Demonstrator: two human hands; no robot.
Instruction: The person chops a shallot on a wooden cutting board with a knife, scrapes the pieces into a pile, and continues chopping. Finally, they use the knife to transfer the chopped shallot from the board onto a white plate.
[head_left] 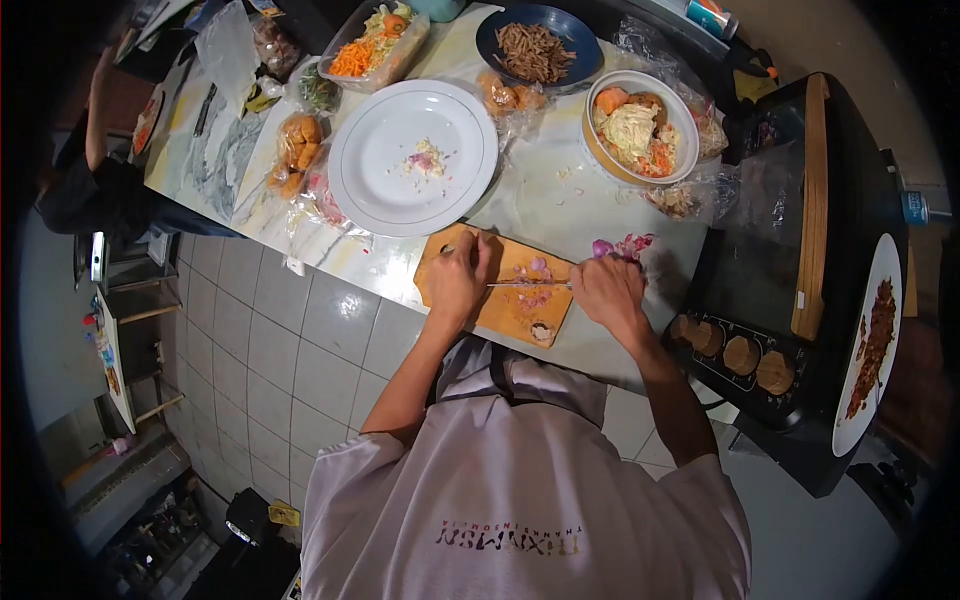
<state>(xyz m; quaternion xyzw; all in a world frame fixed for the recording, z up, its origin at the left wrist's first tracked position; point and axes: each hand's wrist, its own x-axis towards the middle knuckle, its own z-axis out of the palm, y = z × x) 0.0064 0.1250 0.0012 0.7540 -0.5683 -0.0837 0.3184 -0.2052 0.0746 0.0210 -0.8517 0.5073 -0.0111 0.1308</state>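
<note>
A wooden cutting board (pixel 505 305) lies at the counter's near edge with minced pink shallot (pixel 533 297) on it. A knife (pixel 530 284) lies level across the board. My left hand (pixel 458 283) is closed around its handle end. My right hand (pixel 608 291) is curled at the blade's tip end, at the board's right edge. Shallot peels (pixel 622 246) lie just beyond my right hand.
A white plate (pixel 385 180) with a few scraps sits behind the board. A dark bowl of noodles (pixel 538 45), a bowl of mixed food (pixel 640 125), a tray of shredded vegetables (pixel 372 48) and bagged foods (pixel 295 150) stand behind. A black stove (pixel 780 290) is right, beside a plate (pixel 868 345). Another person (pixel 100 170) is at far left.
</note>
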